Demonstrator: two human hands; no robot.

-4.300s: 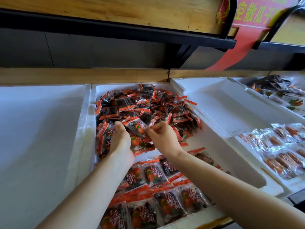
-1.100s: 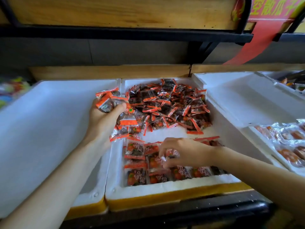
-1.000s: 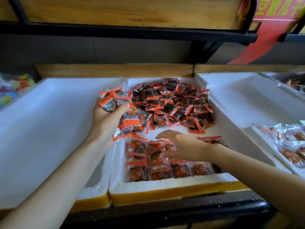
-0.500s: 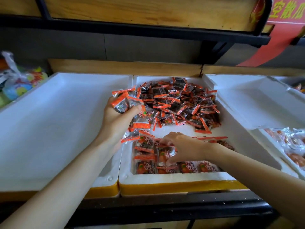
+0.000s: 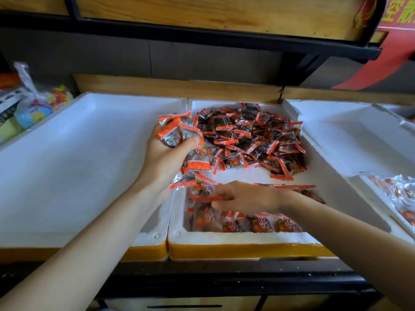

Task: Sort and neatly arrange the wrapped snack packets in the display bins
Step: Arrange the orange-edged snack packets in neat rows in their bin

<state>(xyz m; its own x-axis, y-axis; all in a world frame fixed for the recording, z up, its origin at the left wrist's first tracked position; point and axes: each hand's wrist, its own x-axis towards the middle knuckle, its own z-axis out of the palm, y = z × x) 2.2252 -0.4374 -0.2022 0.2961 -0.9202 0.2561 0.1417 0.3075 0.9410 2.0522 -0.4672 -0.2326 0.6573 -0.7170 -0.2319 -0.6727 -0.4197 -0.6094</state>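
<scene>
Top right, a red sign (image 5: pixel 402 10) carries yellow Chinese characters: 空 reads clearly, and the next is cut off by the frame edge. On the snack packets (image 5: pixel 262 223) lined up in front there are two white brush-style characters each, too blurred to read. The print on the piled ones is too small.

In the middle bin (image 5: pixel 235 238) a loose heap of packets (image 5: pixel 253 135) lay at the back and a flat row of packets (image 5: pixel 262 225) at the front, with the right hand (image 5: pixel 247 198) resting on that row, the left hand (image 5: pixel 164 160) holding a bunch of packets (image 5: pixel 177 133) above the wall shared with the left bin (image 5: pixel 78 164), and the right bin (image 5: pixel 350 140) alongside.
</scene>
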